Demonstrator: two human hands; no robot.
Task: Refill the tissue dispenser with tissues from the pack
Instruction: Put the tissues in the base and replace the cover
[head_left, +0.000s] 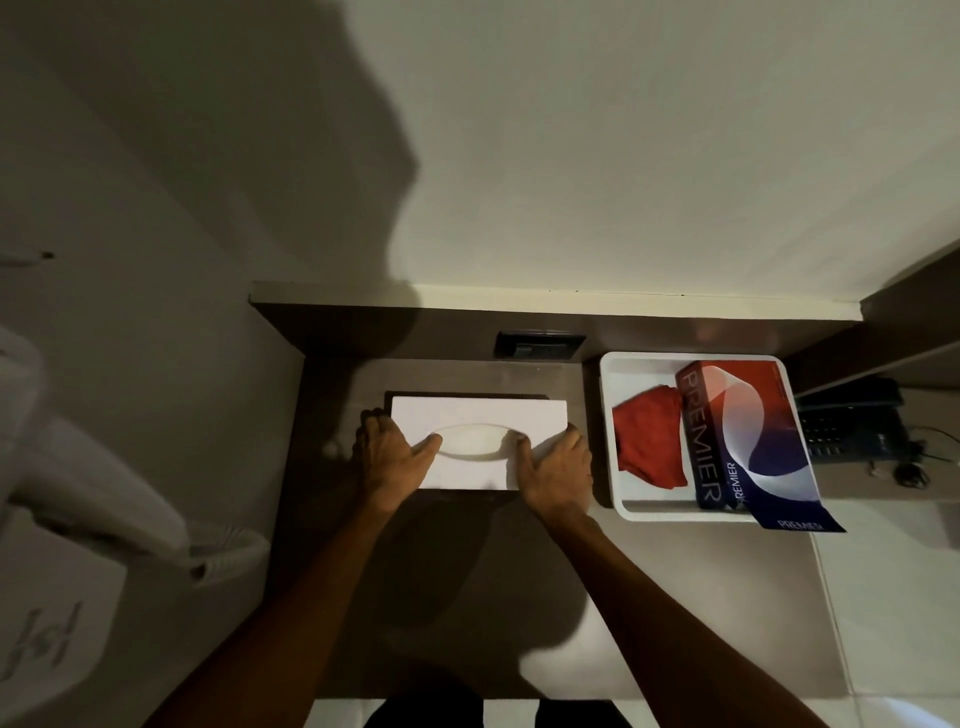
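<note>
Head view: the left hand (387, 457) and right hand (553, 470) grip the ends of the white tissue dispenser (478, 441), thumbs beside its oval slot. The Premier tissue pack (748, 441) lies in a white tray (608, 415) just beside it.

A dark brown wooden surface (649, 561) ran along the pale wall. On it lay a white rectangular tissue dispenser (478, 426) at the middle and, just to its right, a white square plastic tray (607, 415).

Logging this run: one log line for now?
left hand on dispenser | right hand on dispenser | pack in tray
</note>
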